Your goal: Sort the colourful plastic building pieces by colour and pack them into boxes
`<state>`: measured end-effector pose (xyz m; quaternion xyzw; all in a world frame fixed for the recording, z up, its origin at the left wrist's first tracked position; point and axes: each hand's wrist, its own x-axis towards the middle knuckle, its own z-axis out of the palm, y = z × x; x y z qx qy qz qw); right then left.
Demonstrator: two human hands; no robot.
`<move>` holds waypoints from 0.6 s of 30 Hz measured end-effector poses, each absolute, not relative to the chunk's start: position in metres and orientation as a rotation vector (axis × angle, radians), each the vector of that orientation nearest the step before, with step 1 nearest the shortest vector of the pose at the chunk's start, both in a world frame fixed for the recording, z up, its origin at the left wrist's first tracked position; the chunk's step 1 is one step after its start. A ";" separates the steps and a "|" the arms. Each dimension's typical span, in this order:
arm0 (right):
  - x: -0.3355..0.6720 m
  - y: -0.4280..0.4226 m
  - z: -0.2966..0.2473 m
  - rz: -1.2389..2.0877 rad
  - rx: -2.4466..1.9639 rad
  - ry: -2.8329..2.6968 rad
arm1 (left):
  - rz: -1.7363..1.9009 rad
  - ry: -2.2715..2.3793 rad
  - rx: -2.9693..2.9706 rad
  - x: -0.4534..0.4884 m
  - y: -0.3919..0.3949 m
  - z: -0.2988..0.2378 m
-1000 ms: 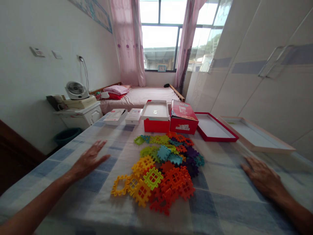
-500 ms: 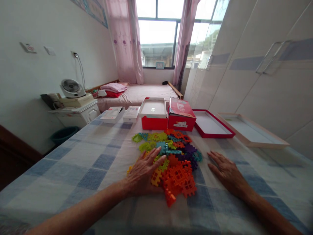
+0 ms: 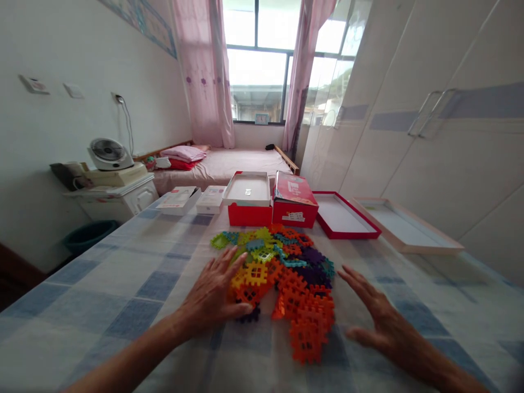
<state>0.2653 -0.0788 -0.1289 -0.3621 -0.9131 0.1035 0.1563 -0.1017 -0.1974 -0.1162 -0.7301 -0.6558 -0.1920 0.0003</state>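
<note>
Here, plastic pieces [image 3: 292,281] are bounded at twelve o'clock by a stickered red box [image 3: 295,213], at two by a tray [image 3: 344,215]; grip is released in left hand [image 3: 210,289] and right hand [image 3: 380,315].

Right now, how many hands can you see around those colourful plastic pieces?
2: the left hand at the left side of the plastic pieces, and the right hand just to their right. I see no others.

Pile of pieces [image 3: 297,289] on the tabletop [image 3: 164,256], two boxes [image 3: 295,214] behind at twelve o'clock.
Small boxes [image 3: 178,201] lie at eleven, trays [image 3: 347,217] around two; beyond the tabletop, bed [image 3: 241,162] at twelve, cabinet [image 3: 143,197] at ten.
</note>
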 end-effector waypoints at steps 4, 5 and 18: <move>0.240 -0.105 -0.127 0.417 -0.939 -2.714 | -0.607 -2.161 -2.334 -0.120 -0.222 -0.140; 0.230 -0.108 -0.129 0.427 -0.942 -2.708 | -0.647 -2.171 -2.342 -0.118 -0.222 -0.144; 0.109 -0.096 -0.109 0.468 -0.727 -2.301 | -1.068 -2.046 -2.174 -0.066 -0.188 -0.152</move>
